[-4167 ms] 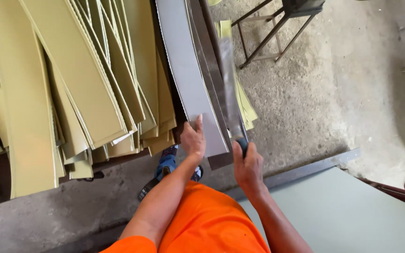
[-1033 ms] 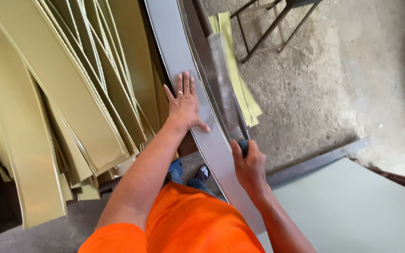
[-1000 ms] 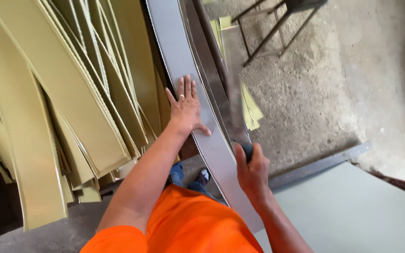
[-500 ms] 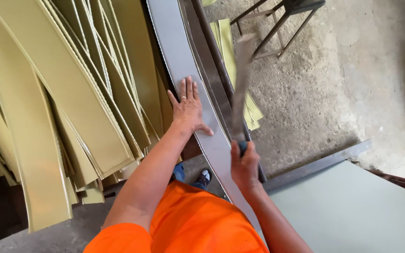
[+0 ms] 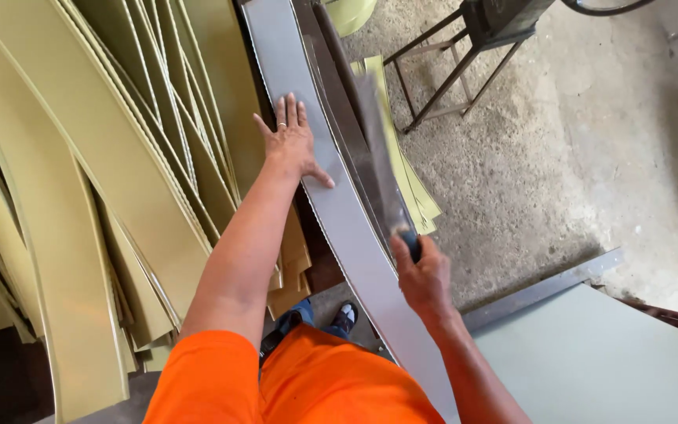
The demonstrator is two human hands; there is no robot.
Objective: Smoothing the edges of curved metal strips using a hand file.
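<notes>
The left hand (image 5: 292, 143) lies flat, fingers spread wide, palm down on the long grey metal strip (image 5: 331, 196); it grips nothing, and a ring shows on one finger. The right hand (image 5: 424, 276) is closed around the dark handle of a long blade (image 5: 377, 157), which is blurred and runs along the strip's right edge, pointing away from the person.

The grey strip curves from the top of the view down past the person's orange shirt (image 5: 331, 385). It rests on a dark narrow support whose form cannot be told. To the left, a large stack of pale yellow-green strips (image 5: 96, 180) leans and fans out, overlapping one another. A smaller bundle of the same yellow-green strips (image 5: 410, 180) lies on the floor just right of the blade.

The floor (image 5: 559, 173) is rough, stained concrete. A dark metal frame stand (image 5: 464, 55) sits on it at upper right. A pale grey-green sheet (image 5: 590, 361) with a metal edge bar fills the lower right corner. One shoe (image 5: 344, 318) shows beneath the strip.
</notes>
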